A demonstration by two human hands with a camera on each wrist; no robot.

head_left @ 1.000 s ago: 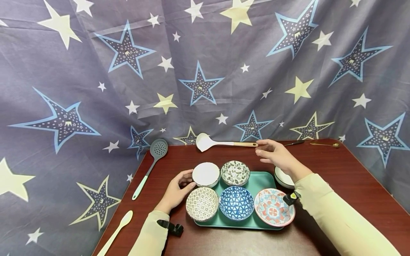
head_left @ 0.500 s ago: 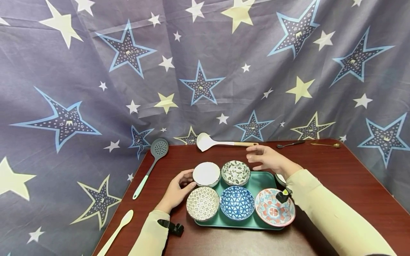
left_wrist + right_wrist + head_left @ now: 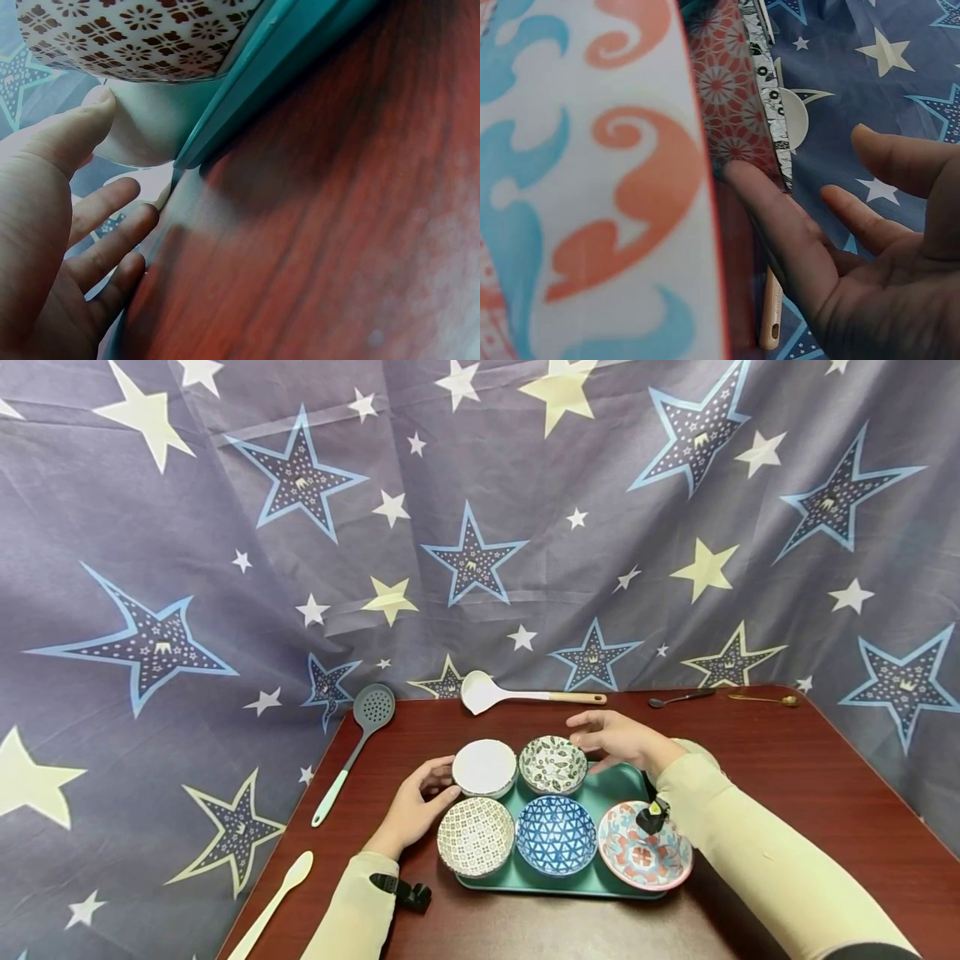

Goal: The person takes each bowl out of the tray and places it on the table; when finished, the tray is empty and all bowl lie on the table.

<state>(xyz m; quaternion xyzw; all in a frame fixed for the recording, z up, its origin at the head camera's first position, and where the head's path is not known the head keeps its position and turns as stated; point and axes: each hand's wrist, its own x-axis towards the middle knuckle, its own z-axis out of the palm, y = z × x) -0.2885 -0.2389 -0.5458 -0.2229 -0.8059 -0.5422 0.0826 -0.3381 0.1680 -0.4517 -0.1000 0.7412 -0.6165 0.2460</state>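
My left hand (image 3: 415,807) rests at the left side of a white bowl (image 3: 483,768) on the teal tray (image 3: 611,783). In the left wrist view its thumb (image 3: 94,124) meets the bowl's side, while the other fingers are spread and loose. My right hand (image 3: 621,741) reaches to the right side of a leaf-patterned bowl (image 3: 552,765), fingers extended. The right wrist view shows that bowl's red flowered outside (image 3: 724,90), with one fingertip at it. In front stand a tan-patterned bowl (image 3: 476,837), a blue triangle-patterned bowl (image 3: 556,835) and a red-and-blue floral bowl (image 3: 637,856).
A white ladle (image 3: 480,693) lies along the back edge, a grey skimmer (image 3: 372,708) at the left back. A pale spoon (image 3: 281,893) lies front left. Small dark (image 3: 678,698) and gold (image 3: 765,699) spoons lie back right. A starry cloth hangs behind.
My right hand has moved left and toward me, from the ladle's handle end to the leaf-patterned bowl. The right forearm now covers the bowl beside the tray. My left hand stays put.
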